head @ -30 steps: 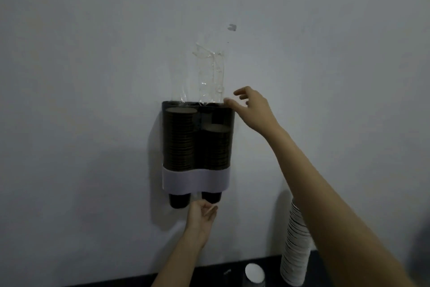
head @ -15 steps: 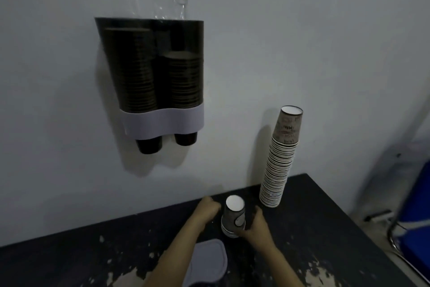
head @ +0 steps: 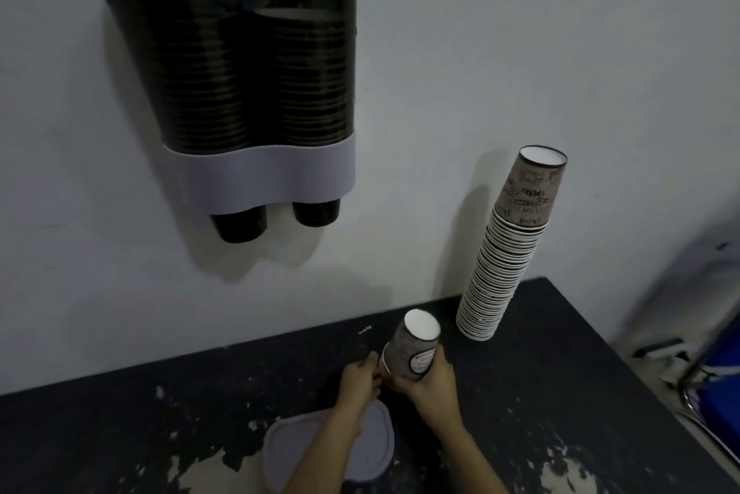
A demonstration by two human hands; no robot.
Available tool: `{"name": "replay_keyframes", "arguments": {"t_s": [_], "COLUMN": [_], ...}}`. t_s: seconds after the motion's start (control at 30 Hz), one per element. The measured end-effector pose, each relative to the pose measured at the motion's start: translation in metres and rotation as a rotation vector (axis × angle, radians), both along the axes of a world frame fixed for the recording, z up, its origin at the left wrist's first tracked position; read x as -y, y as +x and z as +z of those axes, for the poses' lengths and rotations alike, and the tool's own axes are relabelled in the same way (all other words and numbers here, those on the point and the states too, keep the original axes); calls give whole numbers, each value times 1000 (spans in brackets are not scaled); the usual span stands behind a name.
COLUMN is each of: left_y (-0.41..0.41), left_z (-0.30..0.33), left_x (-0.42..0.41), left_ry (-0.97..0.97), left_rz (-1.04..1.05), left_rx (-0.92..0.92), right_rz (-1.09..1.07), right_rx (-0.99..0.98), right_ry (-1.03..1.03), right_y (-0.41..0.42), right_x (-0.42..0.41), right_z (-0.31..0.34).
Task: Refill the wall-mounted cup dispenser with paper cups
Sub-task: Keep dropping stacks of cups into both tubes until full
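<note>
A dark twin-tube cup dispenser [head: 240, 73] with a white band hangs on the wall at upper left; both tubes hold stacked cups, the right stack lower than the left. Two cup bottoms poke out below the band. A tall leaning stack of upside-down paper cups [head: 504, 253] stands on the black table against the wall. My right hand [head: 428, 381] grips a small stack of upside-down paper cups [head: 412, 349], tilted and lifted just off the table. My left hand [head: 358, 377] pinches the rims at its lower left side.
A grey-white dispenser lid [head: 372, 449] lies on the worn black table [head: 120, 433] under my forearms. The table's right edge drops off toward a metal-framed blue chair [head: 716, 385] at the far right.
Both hands came down from the dispenser to the table. They closed on the small cup stack and have tilted and raised it slightly. The camera view dropped lower.
</note>
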State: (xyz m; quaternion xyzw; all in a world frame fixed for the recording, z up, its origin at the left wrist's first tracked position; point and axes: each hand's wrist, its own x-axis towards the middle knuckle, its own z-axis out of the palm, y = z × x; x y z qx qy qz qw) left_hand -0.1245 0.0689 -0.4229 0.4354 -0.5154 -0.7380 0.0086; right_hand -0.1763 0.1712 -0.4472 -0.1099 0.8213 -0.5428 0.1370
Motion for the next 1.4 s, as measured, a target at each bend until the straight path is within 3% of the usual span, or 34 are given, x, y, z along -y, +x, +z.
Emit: {"name": "replay_keyframes", "arguments": {"t_s": [0.17, 0.43, 0.63, 0.8, 0.93, 1.27, 1.4], "left_y": [-2, -9, -3, 1, 9, 12, -8], "left_z": [12, 34, 43, 48, 50, 66, 51], "left_x": [-15, -23, -20, -24, -26, -26, -16], "left_ry": [324, 367, 395, 412, 469, 442, 205], "left_rz": [118, 311, 302, 364, 399, 349, 234], "left_rx": [-179, -284, -361, -305, -284, -311, -209], "right_rz": [-49, -96, -8, -58, 21, 108, -3], "right_rx": [64, -86, -100, -134, -173, -183, -200], "right_ry": [-148, -171, -167, -225, -218, -282, -293], "right_y": [4, 13, 10, 15, 3, 5, 4], "right_x": [-4, 0, -7, -4, -8, -13, -12], "right_z": [16, 43, 51, 62, 79, 103, 90]}}
